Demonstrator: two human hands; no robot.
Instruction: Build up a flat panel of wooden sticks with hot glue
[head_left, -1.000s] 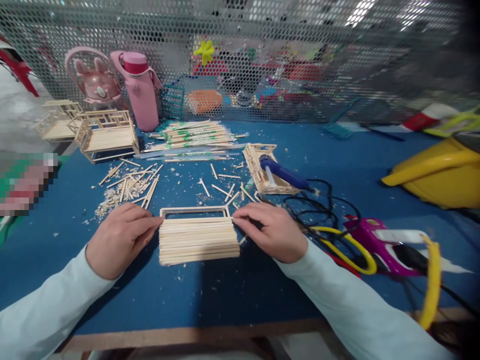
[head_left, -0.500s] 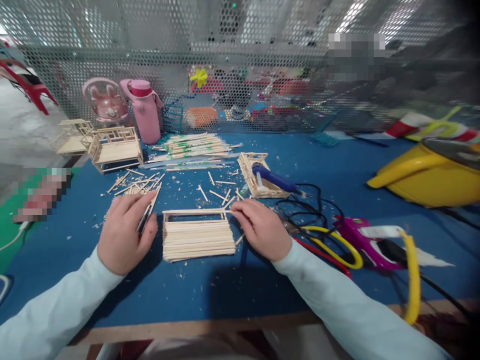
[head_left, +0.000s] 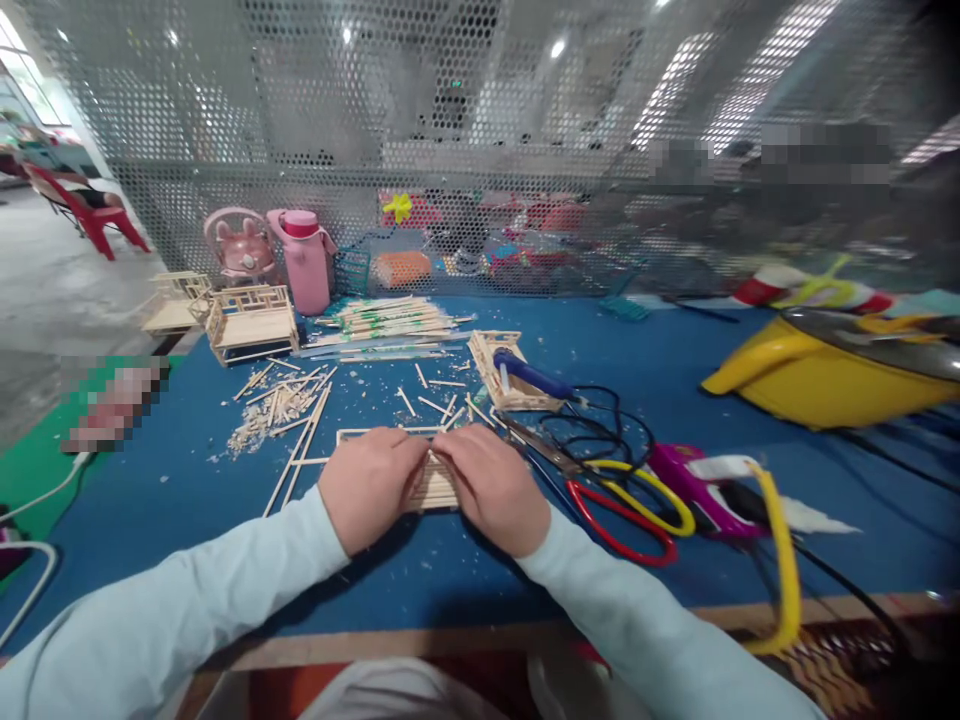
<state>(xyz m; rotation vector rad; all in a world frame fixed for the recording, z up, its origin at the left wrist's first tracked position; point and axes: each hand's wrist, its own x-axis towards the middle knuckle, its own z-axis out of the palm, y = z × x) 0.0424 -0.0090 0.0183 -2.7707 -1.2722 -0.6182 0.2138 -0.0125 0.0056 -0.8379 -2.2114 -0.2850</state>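
A small panel of pale wooden sticks point(head_left: 435, 494) lies flat on the blue table, partly covered by my hands; its far frame bar point(head_left: 356, 434) shows behind them. My left hand point(head_left: 375, 487) is closed over its left part, and a thin wooden stick point(head_left: 309, 462) pokes out leftward from under it. Pressed close beside it, my right hand point(head_left: 493, 487) curls over the right part, fingers pinched. Both hands' fingertips meet near the panel's middle. What is between the right fingertips is hidden.
Loose sticks point(head_left: 304, 450) and a scrap pile point(head_left: 274, 410) lie left. Small stick-built benches point(head_left: 251, 325) and stick bundles point(head_left: 390, 320) stand behind. A blue-handled tool point(head_left: 536, 377) rests on another stick frame point(head_left: 487, 360). Scissors point(head_left: 622, 520), a purple glue gun point(head_left: 686, 490) and cables lie right.
My left hand has moved right onto the panel, and long sticks now lie on the table at its former place. My right hand has come inward over the panel. The view has tilted up.
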